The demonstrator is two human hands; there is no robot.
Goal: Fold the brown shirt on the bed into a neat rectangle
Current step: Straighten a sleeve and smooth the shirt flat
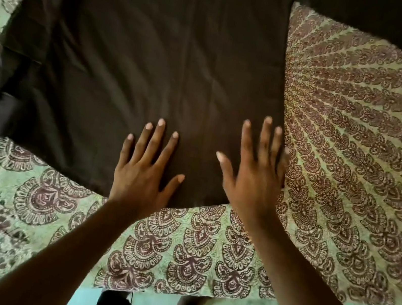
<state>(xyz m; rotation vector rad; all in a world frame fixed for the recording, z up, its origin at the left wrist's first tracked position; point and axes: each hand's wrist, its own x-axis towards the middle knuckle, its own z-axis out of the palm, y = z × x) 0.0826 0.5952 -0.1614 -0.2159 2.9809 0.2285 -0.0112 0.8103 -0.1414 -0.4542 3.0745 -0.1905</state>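
The brown shirt [158,52] lies spread flat on the bed, its hem toward me and its body reaching to the top of the view. One sleeve [1,81] with a buttoned cuff is bunched at the left. The other sleeve [375,24] stretches to the upper right. My left hand [145,169] lies flat on the shirt near the hem, fingers spread. My right hand [255,172] lies flat on the shirt's right edge, fingers straight, slightly blurred.
The bed is covered by a green spread [354,151] printed with maroon paisley rows. Its near edge [171,293] runs across the bottom, with pale green floor and my legs below it.
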